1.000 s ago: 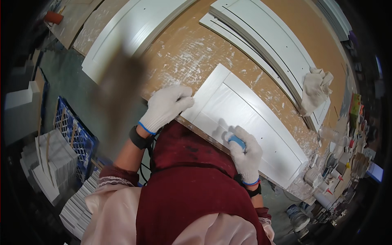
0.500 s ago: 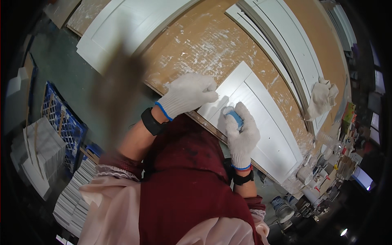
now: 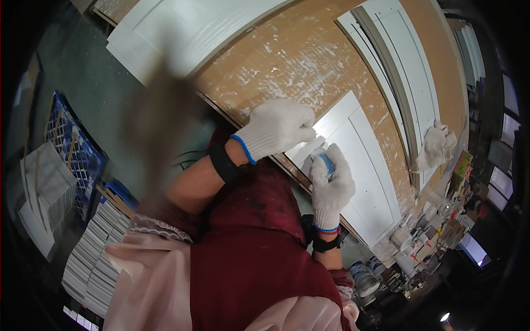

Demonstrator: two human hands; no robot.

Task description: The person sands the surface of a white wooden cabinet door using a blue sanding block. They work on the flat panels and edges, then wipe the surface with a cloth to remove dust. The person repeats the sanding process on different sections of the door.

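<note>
Head view: a gloved left hand (image 3: 277, 128) lies flat, fingers spread, on the near corner of a white panel (image 3: 361, 165) lying on a paint-flecked table (image 3: 309, 60). Just beside it, the gloved right hand (image 3: 331, 185) clenches a small blue block (image 3: 328, 163) — pressed against the panel's edge.

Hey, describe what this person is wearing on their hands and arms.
Both the left hand and right hand wear white knitted work gloves with blue-trimmed cuffs. A black band circles each wrist just below the glove. The forearms are bare; pale pink sleeves with a lacy edge are pushed up near the elbows.
</note>
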